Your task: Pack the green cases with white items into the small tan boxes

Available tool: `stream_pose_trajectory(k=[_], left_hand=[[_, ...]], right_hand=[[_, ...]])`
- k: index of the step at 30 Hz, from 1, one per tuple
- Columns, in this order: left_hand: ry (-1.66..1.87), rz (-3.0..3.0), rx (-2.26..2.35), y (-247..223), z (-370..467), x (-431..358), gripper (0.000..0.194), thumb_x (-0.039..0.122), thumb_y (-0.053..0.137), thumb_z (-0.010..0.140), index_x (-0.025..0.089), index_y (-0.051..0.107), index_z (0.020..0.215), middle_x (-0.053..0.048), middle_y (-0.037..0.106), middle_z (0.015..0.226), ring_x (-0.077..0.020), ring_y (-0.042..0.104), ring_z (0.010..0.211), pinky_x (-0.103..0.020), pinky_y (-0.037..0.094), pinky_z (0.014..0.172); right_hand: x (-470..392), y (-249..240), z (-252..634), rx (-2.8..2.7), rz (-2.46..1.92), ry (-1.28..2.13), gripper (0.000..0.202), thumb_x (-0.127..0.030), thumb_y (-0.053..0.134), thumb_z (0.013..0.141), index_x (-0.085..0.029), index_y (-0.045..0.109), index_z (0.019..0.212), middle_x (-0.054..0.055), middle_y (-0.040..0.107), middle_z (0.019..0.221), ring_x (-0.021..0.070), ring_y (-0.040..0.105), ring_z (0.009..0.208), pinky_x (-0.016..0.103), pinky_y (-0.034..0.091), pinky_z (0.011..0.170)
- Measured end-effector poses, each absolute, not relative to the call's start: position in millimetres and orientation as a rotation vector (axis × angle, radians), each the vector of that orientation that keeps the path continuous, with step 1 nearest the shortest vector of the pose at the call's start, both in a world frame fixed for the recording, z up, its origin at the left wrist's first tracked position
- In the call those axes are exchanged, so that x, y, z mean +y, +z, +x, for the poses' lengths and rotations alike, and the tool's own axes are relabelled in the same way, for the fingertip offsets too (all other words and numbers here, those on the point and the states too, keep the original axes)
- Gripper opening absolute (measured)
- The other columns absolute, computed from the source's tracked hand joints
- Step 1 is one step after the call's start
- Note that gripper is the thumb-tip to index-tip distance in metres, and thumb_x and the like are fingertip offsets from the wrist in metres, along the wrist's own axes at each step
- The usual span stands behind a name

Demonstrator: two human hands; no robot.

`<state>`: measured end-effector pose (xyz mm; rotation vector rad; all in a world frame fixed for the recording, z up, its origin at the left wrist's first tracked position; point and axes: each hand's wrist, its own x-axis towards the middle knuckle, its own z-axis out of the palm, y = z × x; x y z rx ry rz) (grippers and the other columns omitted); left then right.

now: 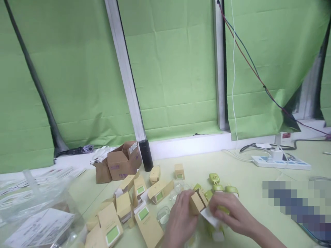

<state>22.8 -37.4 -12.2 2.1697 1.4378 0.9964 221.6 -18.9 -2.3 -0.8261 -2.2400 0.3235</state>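
Note:
A small tan cardboard box [197, 203] is gripped from its left side by my left hand [181, 218]. One end of the box shows a dark gap. At its lower right, my right hand [229, 210] pinches a white flap or slip of paper [210, 217]; I cannot tell whether it is joined to the box. Around and behind my right hand lie several small green cases [218, 188], partly hidden by the fingers. Clear plastic pieces [163, 215] rest left of my left hand. Beside them are several tan boxes with green printed windows [148, 224], some with flaps raised.
An opened brown carton [124, 162] and a black cylinder [146, 155] stand at the back by the window sill. Clear plastic bags with white labels [38, 224] lie at left. A white power strip [281, 162] with cables sits at back right. Green sheets [170, 69] cover the windows.

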Motion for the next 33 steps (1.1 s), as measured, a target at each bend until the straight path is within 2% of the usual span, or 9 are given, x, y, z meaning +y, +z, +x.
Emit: stream_pose_trajectory(k=[2, 6, 10, 14, 17, 20, 24, 29, 33], left_hand=[[1.030, 2.365, 1.404, -22, 20, -33, 0.052, 0.000, 0.042, 0.065, 0.021, 0.045, 0.112, -0.009, 0.052, 0.119, -0.0237, 0.046, 0.113, -0.042, 0.039, 0.093], [1.059, 2.588, 1.397, -30, 19, -31, 0.041, -0.001, 0.036, 0.071, 0.022, 0.045, 0.104, -0.012, 0.046, 0.125, -0.0236, 0.042, 0.119, -0.046, 0.040, 0.093], [0.931, 2.683, 1.424, -22, 25, -38, 0.035, -0.001, 0.032, 0.074, 0.022, 0.048, 0.096, -0.011, 0.046, 0.127, -0.0231, 0.041, 0.120, -0.047, 0.038, 0.096], [0.885, 2.634, 1.344, -16, 28, -44, 0.036, 0.002, 0.035, 0.076, 0.025, 0.052, 0.099, -0.007, 0.048, 0.128, -0.0237, 0.040, 0.123, -0.046, 0.037, 0.097], [1.056, 2.318, 1.380, -16, 28, -43, 0.045, 0.010, 0.046, 0.077, 0.023, 0.043, 0.120, -0.011, 0.049, 0.129, -0.0255, 0.043, 0.120, -0.046, 0.035, 0.098], [1.212, 1.777, 1.470, -15, 29, -38, 0.061, 0.025, 0.061, 0.072, 0.018, 0.037, 0.127, -0.016, 0.053, 0.125, -0.0296, 0.048, 0.116, -0.046, 0.036, 0.096], [1.370, 1.162, 1.171, -7, 32, -32, 0.064, 0.037, 0.074, 0.060, 0.015, 0.048, 0.114, -0.014, 0.065, 0.104, -0.0273, 0.061, 0.096, -0.038, 0.045, 0.085], [1.324, 0.815, 0.962, 0, 35, -28, 0.049, 0.039, 0.071, 0.066, 0.012, 0.058, 0.104, -0.010, 0.068, 0.092, -0.0211, 0.063, 0.082, -0.030, 0.046, 0.073], [1.244, 0.671, 0.827, 6, 44, -27, 0.041, 0.041, 0.062, 0.074, 0.010, 0.060, 0.101, -0.007, 0.067, 0.082, -0.0142, 0.059, 0.066, -0.024, 0.043, 0.059]], right_hand=[[-23, 1, 218, -2.291, -0.884, 0.337, 0.023, -0.027, 0.035, 0.093, -0.026, 0.058, 0.095, 0.000, 0.064, 0.071, 0.0144, 0.060, 0.057, 0.027, 0.046, 0.056], [-23, 2, 213, -2.372, -1.044, -0.073, 0.021, -0.024, 0.047, 0.086, -0.028, 0.058, 0.104, 0.006, 0.062, 0.096, 0.0154, 0.060, 0.057, 0.026, 0.044, 0.049], [-21, -5, 211, -2.352, -1.010, -0.243, 0.021, -0.020, 0.053, 0.081, -0.025, 0.059, 0.101, 0.011, 0.059, 0.112, 0.0238, 0.062, 0.082, 0.033, 0.049, 0.059], [-22, -8, 211, -2.239, -0.921, -0.049, 0.009, -0.017, 0.053, 0.083, -0.022, 0.059, 0.084, 0.012, 0.055, 0.120, 0.0277, 0.056, 0.103, 0.044, 0.049, 0.077], [-20, -5, 217, -1.963, -0.925, 0.396, 0.011, -0.027, 0.051, 0.086, -0.022, 0.056, 0.076, 0.010, 0.050, 0.129, 0.0290, 0.049, 0.115, 0.048, 0.046, 0.085], [-15, 2, 228, -1.417, -0.913, 0.857, 0.019, -0.037, 0.043, 0.089, -0.024, 0.045, 0.075, 0.008, 0.058, 0.117, 0.0267, 0.055, 0.107, 0.042, 0.050, 0.078], [-8, 3, 238, -1.157, -0.860, 0.952, 0.019, -0.036, 0.024, 0.092, -0.026, 0.036, 0.081, 0.003, 0.061, 0.085, 0.0218, 0.063, 0.081, 0.035, 0.052, 0.063], [-14, -11, 226, -2.004, -0.932, 0.568, 0.023, -0.020, 0.037, 0.085, -0.027, 0.050, 0.103, 0.002, 0.060, 0.081, 0.0198, 0.060, 0.073, 0.032, 0.048, 0.063], [-19, -16, 210, -2.361, -0.982, 0.037, 0.045, -0.011, 0.039, 0.084, -0.030, 0.041, 0.125, 0.003, 0.059, 0.084, 0.0181, 0.057, 0.066, 0.026, 0.042, 0.055]])
